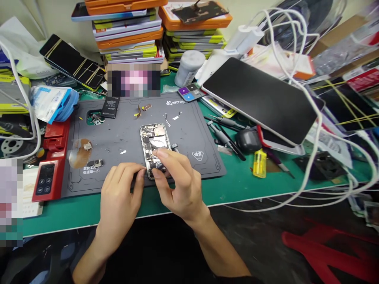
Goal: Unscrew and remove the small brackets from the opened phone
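Apparently at work on the phone's (156,141) exposed insides near the mat's (192,134) front edge, you bend your right hand (183,181) over it and curl your left hand (122,183) beside it, both grips unclear; the next move likely calls for steadiness.

I curl the fingers (175,163) of my right hand (184,189) over the lower end of an opened phone (155,139), while my left hand (120,191) sits by its near left corner, contact unclear. It lies on a grey mat (189,132) on the green worktop (237,183), a black battery (110,107) farther back to its left.
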`<move>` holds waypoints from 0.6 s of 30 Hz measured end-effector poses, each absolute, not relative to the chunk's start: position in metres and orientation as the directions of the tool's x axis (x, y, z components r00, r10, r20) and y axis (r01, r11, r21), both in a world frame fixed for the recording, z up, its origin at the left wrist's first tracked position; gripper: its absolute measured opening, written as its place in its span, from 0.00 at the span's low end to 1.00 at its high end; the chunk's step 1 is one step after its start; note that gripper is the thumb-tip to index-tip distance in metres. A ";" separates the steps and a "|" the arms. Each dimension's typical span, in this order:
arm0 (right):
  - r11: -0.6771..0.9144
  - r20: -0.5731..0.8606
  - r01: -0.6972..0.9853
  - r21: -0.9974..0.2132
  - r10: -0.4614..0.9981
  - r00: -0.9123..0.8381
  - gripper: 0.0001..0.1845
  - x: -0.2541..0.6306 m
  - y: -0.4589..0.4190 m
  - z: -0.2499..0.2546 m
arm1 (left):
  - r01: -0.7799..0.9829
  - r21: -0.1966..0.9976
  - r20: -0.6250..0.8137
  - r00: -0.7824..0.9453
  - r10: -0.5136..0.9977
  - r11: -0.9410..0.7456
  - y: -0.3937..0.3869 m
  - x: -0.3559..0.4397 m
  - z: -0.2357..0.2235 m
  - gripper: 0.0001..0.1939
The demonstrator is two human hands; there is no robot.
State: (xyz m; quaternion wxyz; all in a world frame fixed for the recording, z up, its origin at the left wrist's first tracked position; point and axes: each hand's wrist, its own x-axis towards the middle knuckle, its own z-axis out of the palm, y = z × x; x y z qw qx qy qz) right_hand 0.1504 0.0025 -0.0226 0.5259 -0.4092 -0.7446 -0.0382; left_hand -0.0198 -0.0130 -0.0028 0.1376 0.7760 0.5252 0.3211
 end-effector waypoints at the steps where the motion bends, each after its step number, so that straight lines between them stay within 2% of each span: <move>1: 0.661 0.814 0.650 -0.375 0.570 -0.110 0.37 0.150 0.002 -0.022 | 0.727 0.550 0.356 0.241 0.903 -0.411 -0.013 -0.020 -0.003 0.04; 15: 0.656 0.812 0.631 -0.413 0.579 -0.070 0.37 0.151 0.002 -0.023 | 0.716 0.562 0.371 0.231 0.900 -0.415 -0.013 -0.021 -0.004 0.02; 18: 0.658 0.799 0.588 -0.471 0.601 -0.032 0.37 0.151 0.001 -0.026 | 0.715 0.566 0.373 0.221 0.901 -0.410 -0.013 -0.020 -0.003 0.02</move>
